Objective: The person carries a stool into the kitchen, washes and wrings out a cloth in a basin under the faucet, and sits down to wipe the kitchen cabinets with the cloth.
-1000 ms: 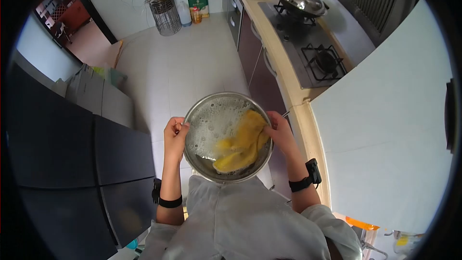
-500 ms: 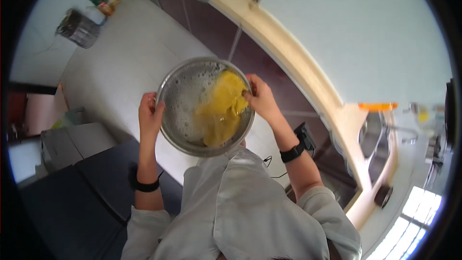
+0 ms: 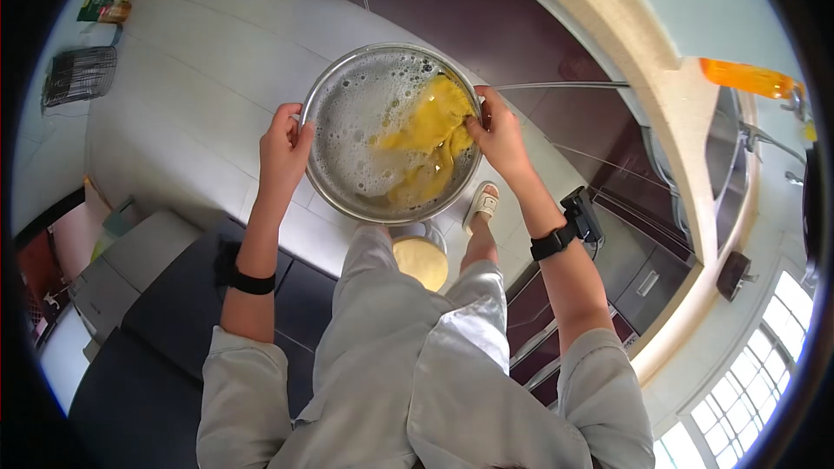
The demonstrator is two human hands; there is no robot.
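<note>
A round metal basin (image 3: pixel 347 156) holds sudsy water with many bubbles. A yellow cloth (image 3: pixel 439 117) lies partly in the water on the basin's right side, one end up against the rim. My left hand (image 3: pixel 285 143) is closed on the basin's left rim. On the opposite side, my right hand (image 3: pixel 499 132) grips the rim, with its thumb inside against the cloth. The basin is held up in the air, above the floor and in front of my legs.
Dark red cabinets (image 3: pixel 452 9) and a curved light counter edge (image 3: pixel 643 17) run along the right, with a sink (image 3: pixel 730 165) and an orange bottle (image 3: pixel 747 76). A yellow round stool top (image 3: pixel 420 262) is below the basin. Dark fridge doors (image 3: pixel 174 321) stand at lower left.
The view has turned to the right, from the stove side toward the sink and window. Both hands still hold the basin, and the yellow cloth has shifted a little in the water.
</note>
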